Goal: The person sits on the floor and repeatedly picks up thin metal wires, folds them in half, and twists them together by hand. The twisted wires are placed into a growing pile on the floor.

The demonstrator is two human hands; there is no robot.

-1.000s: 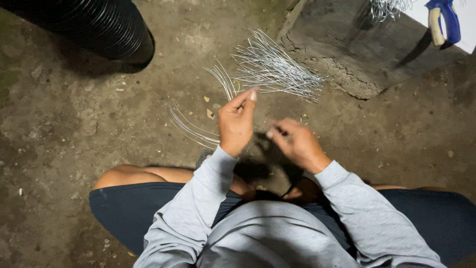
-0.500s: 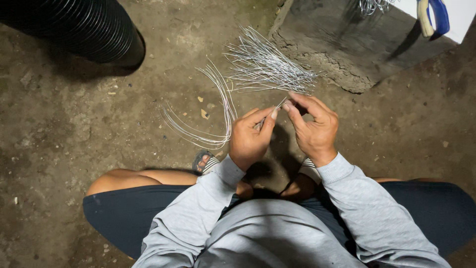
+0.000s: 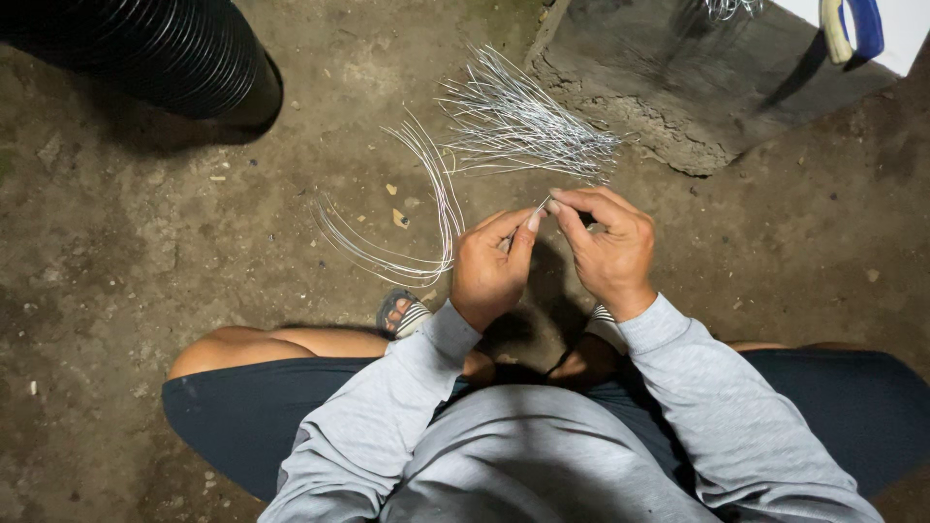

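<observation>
My left hand [image 3: 489, 266] and my right hand [image 3: 608, 247] meet in front of me, each pinching the same thin silver wire [image 3: 539, 206] between thumb and forefinger. Just beyond my fingers lies a loose pile of short straight wires [image 3: 523, 126] on the dirt floor. To the left of my left hand, a bundle of longer curved wires [image 3: 431, 203] sweeps round in an arc on the ground. I am squatting, with grey sleeves, dark shorts and a striped sandal [image 3: 404, 313] below my hands.
A black ribbed pipe [image 3: 145, 53] lies at the top left. A rough concrete block [image 3: 697, 87] stands at the top right, with a blue and cream handled tool [image 3: 852, 27] on a white surface beyond it. The ground is packed dirt with small debris.
My hands have risen and come together over the wire. My left hand has shifted right, and the curved wire bundle now lies on the ground apart from it.
</observation>
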